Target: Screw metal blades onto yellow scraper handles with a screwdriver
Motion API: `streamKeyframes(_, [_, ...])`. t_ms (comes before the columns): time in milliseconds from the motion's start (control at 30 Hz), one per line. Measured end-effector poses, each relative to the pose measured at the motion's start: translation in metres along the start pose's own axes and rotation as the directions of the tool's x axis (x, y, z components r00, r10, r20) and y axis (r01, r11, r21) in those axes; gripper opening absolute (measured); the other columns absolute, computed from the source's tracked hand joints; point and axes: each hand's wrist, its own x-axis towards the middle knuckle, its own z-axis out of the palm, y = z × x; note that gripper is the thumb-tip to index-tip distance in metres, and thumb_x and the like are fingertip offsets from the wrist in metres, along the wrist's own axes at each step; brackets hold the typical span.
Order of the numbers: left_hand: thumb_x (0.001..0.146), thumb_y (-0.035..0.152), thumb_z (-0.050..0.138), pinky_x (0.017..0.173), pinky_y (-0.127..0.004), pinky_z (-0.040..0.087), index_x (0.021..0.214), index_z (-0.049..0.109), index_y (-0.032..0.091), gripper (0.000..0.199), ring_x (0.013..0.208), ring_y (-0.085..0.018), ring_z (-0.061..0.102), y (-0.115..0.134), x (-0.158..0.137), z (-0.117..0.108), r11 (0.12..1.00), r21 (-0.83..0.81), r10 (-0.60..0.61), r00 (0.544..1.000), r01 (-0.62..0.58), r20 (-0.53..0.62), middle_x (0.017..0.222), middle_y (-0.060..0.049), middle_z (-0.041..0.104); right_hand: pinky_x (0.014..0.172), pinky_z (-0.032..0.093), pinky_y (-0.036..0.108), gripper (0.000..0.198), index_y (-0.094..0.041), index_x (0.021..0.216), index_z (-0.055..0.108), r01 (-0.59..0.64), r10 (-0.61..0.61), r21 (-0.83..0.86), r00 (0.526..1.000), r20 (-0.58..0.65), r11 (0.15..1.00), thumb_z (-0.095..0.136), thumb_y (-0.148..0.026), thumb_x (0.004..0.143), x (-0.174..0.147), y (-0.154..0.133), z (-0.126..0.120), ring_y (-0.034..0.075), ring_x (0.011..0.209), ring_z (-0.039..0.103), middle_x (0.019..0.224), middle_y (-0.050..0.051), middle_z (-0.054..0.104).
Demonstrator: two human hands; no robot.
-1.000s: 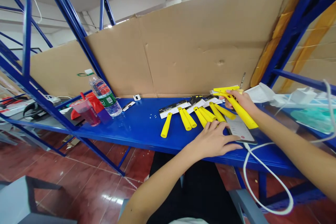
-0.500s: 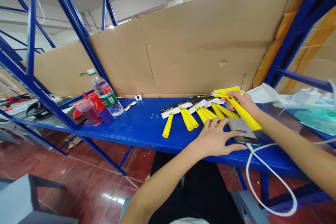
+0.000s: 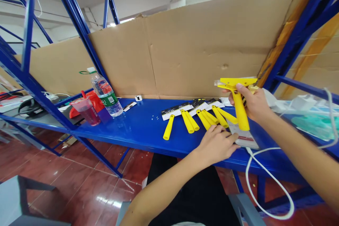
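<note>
My right hand [image 3: 253, 100] grips a yellow T-shaped scraper [image 3: 241, 107], its wide head up and its handle pointing down. A thin dark metal shaft [image 3: 265, 71] sticks up behind that hand, with a pale yellow piece at its base; it looks like a screwdriver. My left hand [image 3: 215, 144] rests low at the table's front edge, fingers slightly bent, beside the phone [image 3: 246, 137] and the ends of the yellow handles. Several yellow handles [image 3: 168, 127] lie in a row, their heads under black-and-white cards [image 3: 177, 110].
A water bottle [image 3: 107, 93] and a pink cup [image 3: 87, 110] stand on the left of the blue table [image 3: 132, 127]. A white cable [image 3: 265, 212] loops off the front edge. Cardboard [image 3: 198, 49] walls the back. Small white bits [image 3: 154, 117] lie mid-table.
My right hand has turned the scraper so its head shows broadside and its handle hangs more upright. My left hand's fingers, spread before, have drawn closer together.
</note>
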Motion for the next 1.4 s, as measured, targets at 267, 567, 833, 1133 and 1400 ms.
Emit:
streamKeyframes(267, [0.105,0.058,0.069,0.11,-0.048,0.052,0.131,0.072,0.003,0.061,0.113,-0.033,0.077,0.024,0.035,0.011,0.981,0.067,-0.182,0.983,0.18,0.021,0.103,-0.018,0.082,0.049,0.044,0.029,0.043,-0.018,0.097,0.078,0.076,-0.074,-0.02,0.995,0.065,0.997,0.092,-0.058,0.087,0.001,-0.04,0.02,0.014,0.051,0.059,0.094,0.014,0.084])
streamKeyframes(567, [0.112,0.04,0.059,0.095,-0.042,0.058,0.108,0.077,0.009,0.036,0.102,-0.028,0.079,0.032,0.077,0.022,0.976,0.059,-0.216,0.972,0.211,0.089,0.097,-0.015,0.081,0.05,0.051,0.028,0.041,-0.02,0.089,0.067,0.243,-0.241,-0.032,0.968,0.069,0.969,0.085,-0.057,0.095,0.007,-0.039,0.047,0.014,0.054,0.064,0.098,0.013,0.085])
streamKeyframes(833, [0.111,0.041,0.058,0.109,-0.05,0.055,0.114,0.076,0.015,0.032,0.109,-0.03,0.077,0.015,0.026,0.003,0.986,0.039,-0.161,0.985,0.159,0.054,0.107,-0.011,0.083,0.05,0.049,0.03,0.039,-0.023,0.091,0.07,0.247,-0.242,-0.08,0.968,0.06,0.966,0.081,-0.06,0.096,-0.014,-0.039,0.067,0.018,0.057,0.066,0.096,0.01,0.084])
streamKeyframes(1133, [0.098,0.02,0.072,0.106,-0.046,0.06,0.105,0.082,0.018,0.012,0.118,-0.03,0.076,-0.018,-0.053,-0.023,0.932,-0.282,-0.279,0.947,0.226,-0.161,0.112,-0.01,0.084,0.045,0.041,0.027,0.048,-0.021,0.083,0.07,-0.436,0.436,-0.022,0.896,0.084,0.9,0.086,-0.066,0.084,-0.059,0.015,0.102,0.014,0.048,0.05,0.057,0.001,0.061])
streamKeyframes(1400, [0.096,0.024,0.077,0.103,-0.044,0.061,0.084,0.076,0.022,0.012,0.104,-0.026,0.08,-0.017,-0.059,-0.019,0.811,-0.535,-0.437,0.854,0.238,-0.283,0.099,-0.007,0.084,0.043,0.037,0.028,0.046,-0.016,0.087,0.074,-0.582,0.576,-0.018,0.8,0.166,0.813,0.082,-0.061,0.085,-0.051,0.053,0.089,0.013,0.045,0.046,0.053,0.0,0.055])
